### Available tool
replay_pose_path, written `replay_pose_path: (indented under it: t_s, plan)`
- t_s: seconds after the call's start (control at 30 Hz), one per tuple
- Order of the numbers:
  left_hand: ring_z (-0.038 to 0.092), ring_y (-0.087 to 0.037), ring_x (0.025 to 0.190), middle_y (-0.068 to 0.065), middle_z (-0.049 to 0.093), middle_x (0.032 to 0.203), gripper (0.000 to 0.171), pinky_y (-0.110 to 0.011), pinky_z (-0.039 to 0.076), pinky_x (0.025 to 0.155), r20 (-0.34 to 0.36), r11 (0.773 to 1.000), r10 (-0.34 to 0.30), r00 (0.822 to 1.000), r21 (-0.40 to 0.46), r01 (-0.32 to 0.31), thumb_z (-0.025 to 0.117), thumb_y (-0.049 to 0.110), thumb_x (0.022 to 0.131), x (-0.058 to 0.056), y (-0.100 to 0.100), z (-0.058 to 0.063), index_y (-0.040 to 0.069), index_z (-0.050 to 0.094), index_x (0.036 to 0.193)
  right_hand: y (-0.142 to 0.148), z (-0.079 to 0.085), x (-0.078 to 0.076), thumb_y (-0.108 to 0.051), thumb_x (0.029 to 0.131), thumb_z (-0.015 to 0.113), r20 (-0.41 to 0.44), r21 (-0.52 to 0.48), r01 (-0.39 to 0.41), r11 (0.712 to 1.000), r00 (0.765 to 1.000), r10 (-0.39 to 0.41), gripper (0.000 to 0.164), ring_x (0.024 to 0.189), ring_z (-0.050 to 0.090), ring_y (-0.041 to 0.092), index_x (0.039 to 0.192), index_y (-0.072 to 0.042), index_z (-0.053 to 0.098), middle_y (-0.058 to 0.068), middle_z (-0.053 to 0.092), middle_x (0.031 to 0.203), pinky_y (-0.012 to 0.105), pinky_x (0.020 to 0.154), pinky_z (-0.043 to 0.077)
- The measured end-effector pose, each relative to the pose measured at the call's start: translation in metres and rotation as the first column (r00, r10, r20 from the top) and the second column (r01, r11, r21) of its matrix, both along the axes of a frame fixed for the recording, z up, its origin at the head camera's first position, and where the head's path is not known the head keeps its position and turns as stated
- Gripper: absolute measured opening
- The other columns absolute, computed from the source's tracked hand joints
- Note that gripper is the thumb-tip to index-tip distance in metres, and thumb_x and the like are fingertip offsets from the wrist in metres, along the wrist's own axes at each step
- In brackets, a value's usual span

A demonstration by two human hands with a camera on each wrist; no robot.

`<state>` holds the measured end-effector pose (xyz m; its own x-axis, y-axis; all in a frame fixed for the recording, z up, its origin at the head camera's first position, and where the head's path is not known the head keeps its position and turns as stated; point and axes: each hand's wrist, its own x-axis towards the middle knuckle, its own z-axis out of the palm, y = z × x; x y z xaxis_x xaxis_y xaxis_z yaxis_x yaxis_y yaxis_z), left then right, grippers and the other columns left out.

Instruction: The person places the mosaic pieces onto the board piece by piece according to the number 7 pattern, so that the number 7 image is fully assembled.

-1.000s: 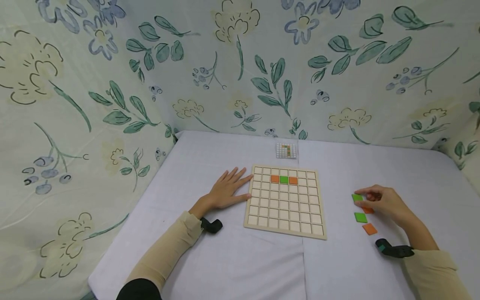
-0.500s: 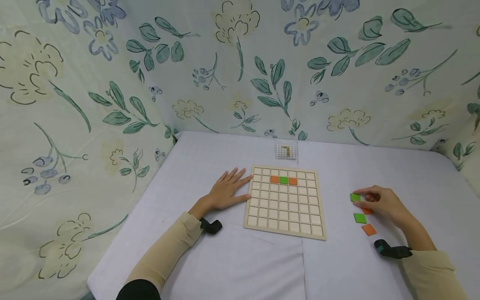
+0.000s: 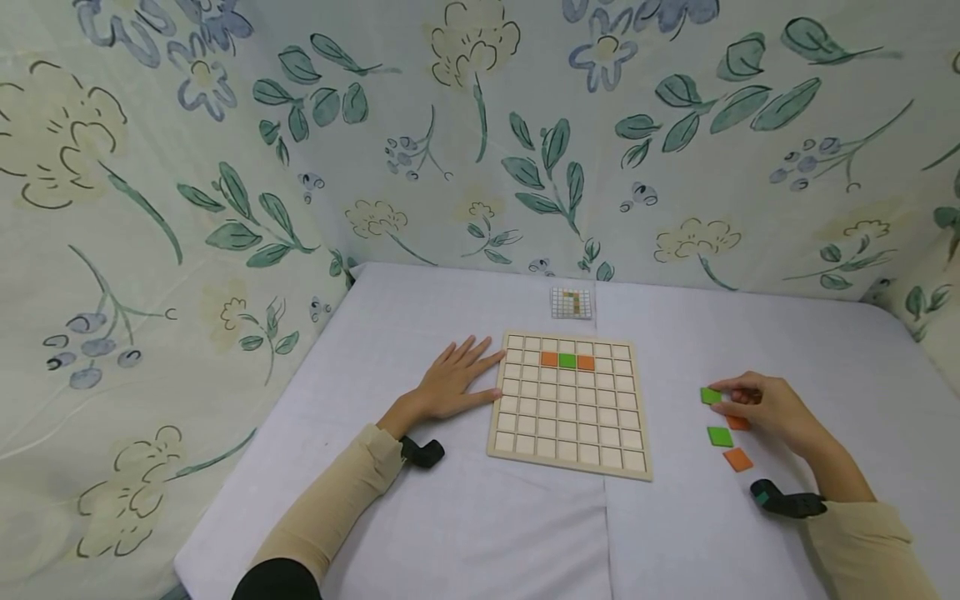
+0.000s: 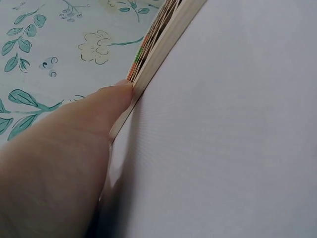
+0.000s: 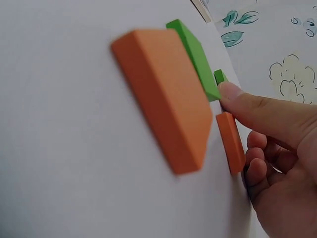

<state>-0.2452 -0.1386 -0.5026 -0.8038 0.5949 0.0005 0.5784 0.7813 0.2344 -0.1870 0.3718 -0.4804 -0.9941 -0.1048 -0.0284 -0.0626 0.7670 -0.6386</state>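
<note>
My left hand [image 3: 453, 382] lies flat with spread fingers on the cloth, its thumb and fingertips touching the left edge of a wooden grid board [image 3: 568, 410]. In the left wrist view the thumb [image 4: 106, 101] rests against the board's rim. A short row on the board has an orange, a green [image 3: 567, 361] and an orange tile. To the right of the board, my right hand [image 3: 776, 410] pinches a green square tile [image 3: 709, 396] between thumb and forefinger, the other fingers curled. Below the hand lie an orange tile [image 5: 232, 144], a green tile [image 3: 720, 437] and another orange tile [image 3: 738, 459].
Behind the board lies a small card [image 3: 572, 303] printed with a coloured grid pattern. A white cloth [image 3: 480, 533] covers the table, and a floral curtain [image 3: 480, 192] hangs along its back and left sides. Black wrist cameras [image 3: 787, 502] sit on both wrists.
The pinched green tile shifts very slightly left from the first frame, then stays nearly still. My left hand, the board and the other tiles hold their places.
</note>
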Motion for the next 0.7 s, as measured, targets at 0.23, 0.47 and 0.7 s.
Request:
replay_pose_path:
  t_s: [0.23, 0.47, 0.7]
  plan:
    - [-0.002, -0.026, 0.153, 0.001, 0.005, 0.167, 0.076, -0.047, -0.003, 0.12, 0.005, 1.0, 0.004, 1.0, -0.002, -0.004, 0.032, 0.071, 0.097, 0.0, 0.0, 0.0, 0.034, 0.015, 0.161, 0.002, -0.003, 0.0, -0.01, 0.086, 0.078, -0.035, 0.002, -0.003, 1.0, 0.999, 0.003, 0.036, 0.083, 0.041, 0.017, 0.119, 0.004, 0.069, 0.009, 0.051, 0.092, 0.023, 0.059, 0.038]
    - [-0.003, -0.025, 0.152, 0.001, 0.004, 0.167, 0.076, -0.047, -0.004, 0.12, 0.011, 1.0, 0.005, 1.0, -0.005, -0.005, 0.032, 0.071, 0.097, 0.001, -0.001, 0.0, 0.035, 0.014, 0.161, -0.005, 0.005, 0.0, -0.013, 0.086, 0.08, -0.087, 0.0, 0.008, 1.0, 0.996, -0.008, 0.038, 0.082, 0.043, 0.018, 0.119, 0.003, 0.07, 0.009, 0.051, 0.091, 0.022, 0.058, 0.038]
    - [-0.003, -0.025, 0.153, 0.001, 0.004, 0.167, 0.077, -0.047, -0.004, 0.12, 0.001, 1.0, 0.006, 1.0, -0.004, -0.006, 0.031, 0.073, 0.097, -0.001, 0.0, -0.001, 0.034, 0.014, 0.161, -0.021, 0.019, -0.001, -0.007, 0.085, 0.08, -0.149, -0.028, -0.027, 0.999, 0.989, 0.022, 0.034, 0.079, 0.045, 0.018, 0.116, 0.003, 0.07, 0.009, 0.049, 0.088, 0.021, 0.055, 0.04]
